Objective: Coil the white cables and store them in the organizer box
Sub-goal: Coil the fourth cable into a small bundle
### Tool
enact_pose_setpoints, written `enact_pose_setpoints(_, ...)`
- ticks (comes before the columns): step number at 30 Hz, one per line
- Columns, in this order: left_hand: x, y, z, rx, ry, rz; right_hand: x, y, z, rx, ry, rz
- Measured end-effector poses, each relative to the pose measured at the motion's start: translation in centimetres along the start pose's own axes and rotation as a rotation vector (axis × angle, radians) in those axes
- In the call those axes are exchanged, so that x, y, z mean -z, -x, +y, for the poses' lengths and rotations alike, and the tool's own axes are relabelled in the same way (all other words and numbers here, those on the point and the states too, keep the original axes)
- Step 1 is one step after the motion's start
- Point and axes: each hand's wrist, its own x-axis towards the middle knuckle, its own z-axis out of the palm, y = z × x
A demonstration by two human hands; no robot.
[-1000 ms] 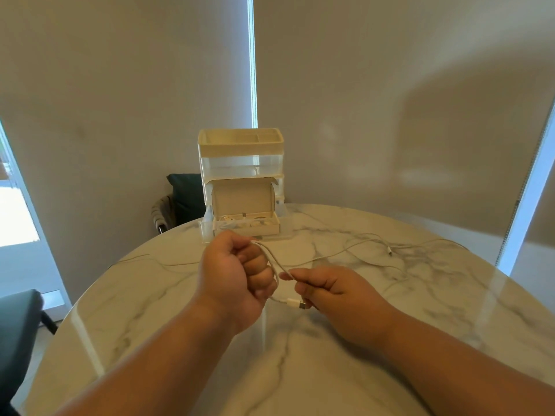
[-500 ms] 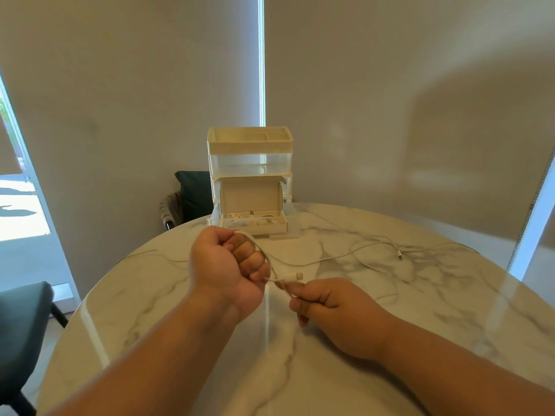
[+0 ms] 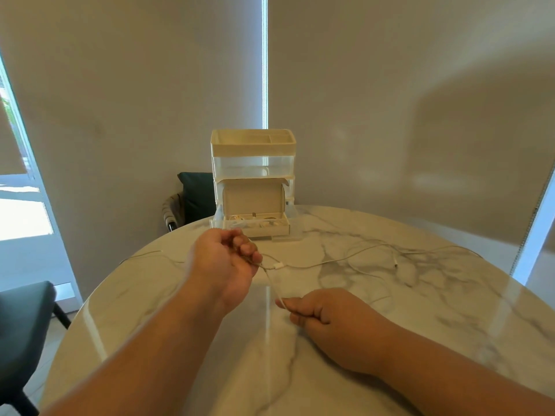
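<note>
My left hand [image 3: 223, 261] is raised over the table with its fingers curled round a white cable [image 3: 272, 283]. That cable runs taut down to my right hand [image 3: 322, 318], which pinches it near the table top. Its plug [image 3: 278, 266] hangs just right of my left hand. More loose white cable [image 3: 369, 253] sprawls over the right half of the marble table [image 3: 450, 310]. At the far edge stands the cream organizer box [image 3: 253, 163], and in front of it an open small box [image 3: 255, 226] holds coiled white cables.
A thin white cable [image 3: 144, 255] trails off the table's left side. A dark chair [image 3: 195, 196] sits behind the organizer, and another dark seat [image 3: 21, 331] is at the near left. Pale blinds hang behind.
My right hand has slid down and toward me along the cable, stretching it out. The plug has left my right hand and now hangs by my left hand.
</note>
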Motion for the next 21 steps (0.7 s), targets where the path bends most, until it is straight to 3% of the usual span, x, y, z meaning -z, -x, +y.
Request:
enact_pose_setpoints(7,-0.2,-0.3,-0.6,-0.032,-0.050,0.010,0.1,0.2,-0.1,-0.009,-0.011,0.010)
enact_pose_setpoints(21,-0.2,-0.1,-1.7,-0.214,-0.503,-0.028,1.9,0.9,-0.7,-0.049,0.035,0.172)
